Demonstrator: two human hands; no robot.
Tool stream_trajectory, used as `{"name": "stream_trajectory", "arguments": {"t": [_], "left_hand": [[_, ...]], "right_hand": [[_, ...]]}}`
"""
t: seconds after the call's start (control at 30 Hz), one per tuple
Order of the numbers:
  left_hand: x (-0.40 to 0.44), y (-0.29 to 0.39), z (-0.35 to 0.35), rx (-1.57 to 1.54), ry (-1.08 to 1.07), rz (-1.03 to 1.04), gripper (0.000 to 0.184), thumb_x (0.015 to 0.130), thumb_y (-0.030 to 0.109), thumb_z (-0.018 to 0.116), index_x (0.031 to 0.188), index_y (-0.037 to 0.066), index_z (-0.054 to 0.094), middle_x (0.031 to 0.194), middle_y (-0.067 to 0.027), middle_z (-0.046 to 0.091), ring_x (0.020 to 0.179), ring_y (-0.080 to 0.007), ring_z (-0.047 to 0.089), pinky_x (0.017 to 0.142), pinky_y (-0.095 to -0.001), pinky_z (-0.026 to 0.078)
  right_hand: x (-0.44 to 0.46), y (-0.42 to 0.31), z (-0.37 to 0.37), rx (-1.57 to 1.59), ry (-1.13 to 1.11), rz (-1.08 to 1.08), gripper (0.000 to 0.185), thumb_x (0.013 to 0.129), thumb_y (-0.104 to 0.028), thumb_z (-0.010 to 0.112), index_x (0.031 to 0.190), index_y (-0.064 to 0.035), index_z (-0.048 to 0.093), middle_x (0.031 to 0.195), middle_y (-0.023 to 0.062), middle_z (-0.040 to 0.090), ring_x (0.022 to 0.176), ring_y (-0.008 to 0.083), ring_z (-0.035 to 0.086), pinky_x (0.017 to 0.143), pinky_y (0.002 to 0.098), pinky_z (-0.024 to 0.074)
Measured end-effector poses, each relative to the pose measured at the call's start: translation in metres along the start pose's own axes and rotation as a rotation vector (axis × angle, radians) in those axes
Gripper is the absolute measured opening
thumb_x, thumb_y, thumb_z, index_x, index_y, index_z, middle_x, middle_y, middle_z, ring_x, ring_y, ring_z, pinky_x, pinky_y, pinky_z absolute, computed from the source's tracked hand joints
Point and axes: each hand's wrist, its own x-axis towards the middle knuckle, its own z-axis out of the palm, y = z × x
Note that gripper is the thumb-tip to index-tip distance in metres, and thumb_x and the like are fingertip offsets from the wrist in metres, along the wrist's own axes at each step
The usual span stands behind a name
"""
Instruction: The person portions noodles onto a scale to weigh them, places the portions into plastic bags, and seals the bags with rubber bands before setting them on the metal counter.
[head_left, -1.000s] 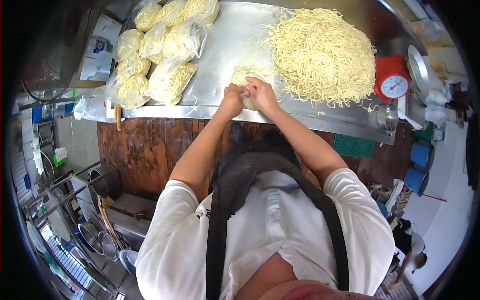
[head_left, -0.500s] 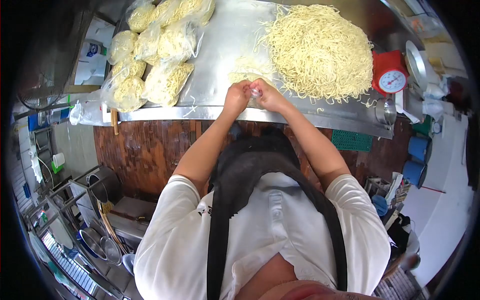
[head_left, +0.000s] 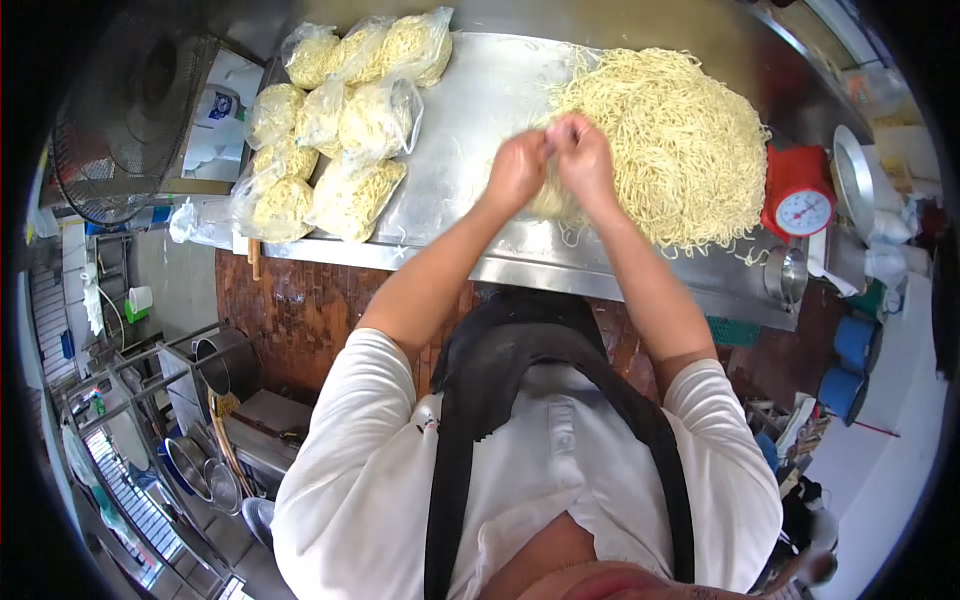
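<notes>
My left hand [head_left: 520,168] and my right hand [head_left: 583,158] are closed, fingertips nearly meeting, over the near middle of the steel table. They pinch the gathered top of a clear plastic bag of noodles [head_left: 553,203], which shows as a pale yellow blur below and between my wrists. The bag's neck is mostly hidden by my fingers. Just right of my right hand lies a large loose heap of pale yellow noodles [head_left: 680,150]. To the left, several filled clear bags of noodles [head_left: 358,195] sit grouped on the table.
A red dial scale [head_left: 800,195] stands right of the heap, with a small metal bowl [head_left: 785,273] near the table's front right corner. The steel table [head_left: 460,100] shows bare metal between bags and heap. A fan [head_left: 120,150] stands at far left.
Both hands have moved up and away from the table's front edge, still pinched together, with the bag now blurred beneath them. The camera view has shifted, so the table appears lower.
</notes>
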Motion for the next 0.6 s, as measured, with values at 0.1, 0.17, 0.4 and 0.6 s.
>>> {"name": "stream_trajectory", "arguments": {"t": [0.1,0.17,0.4,0.6], "left_hand": [[0.08,0.013,-0.042,0.008,0.074,-0.023,0.045,0.085,0.01,0.071,0.127,0.007,0.057,0.1,-0.0184,0.065,0.087,-0.0356,0.064,0.075,-0.0429,0.052],[0.102,-0.043,-0.084,0.352,0.166,-0.001,0.074,0.08,0.02,0.078,0.144,0.009,0.042,0.126,-0.0223,0.057,0.115,-0.0369,0.056,0.096,-0.0448,0.047],[0.086,-0.227,-0.17,0.878,-0.257,-0.253,0.026,0.086,0.017,0.063,0.11,0.008,0.067,0.092,-0.0255,0.068,0.093,-0.0418,0.066,0.083,-0.0505,0.051],[0.088,-0.069,-0.202,0.232,0.079,-0.204,0.016,0.096,0.013,0.055,0.095,0.003,0.066,0.076,-0.015,0.065,0.067,-0.0281,0.066,0.062,-0.0443,0.051]], "right_hand": [[0.049,-0.048,-0.02,0.012,0.205,-0.327,0.013,0.091,-0.009,0.065,0.102,-0.0023,0.065,0.086,0.009,0.067,0.079,0.017,0.062,0.073,0.0315,0.0511],[0.047,-0.085,-0.037,-0.027,0.286,-0.454,0.018,0.092,-0.007,0.063,0.109,-0.0036,0.063,0.094,0.0098,0.066,0.084,0.0195,0.062,0.077,0.0325,0.0514],[-0.025,0.031,-0.016,-0.07,-0.156,-0.158,0.029,0.09,-0.006,0.064,0.119,-0.0063,0.059,0.099,0.0113,0.061,0.087,0.023,0.061,0.08,0.0344,0.051],[-0.068,-0.017,0.04,-0.253,-0.219,-0.388,0.053,0.082,-0.016,0.074,0.13,-0.0092,0.055,0.126,0.0135,0.057,0.122,0.0305,0.052,0.105,0.044,0.0393]]}}
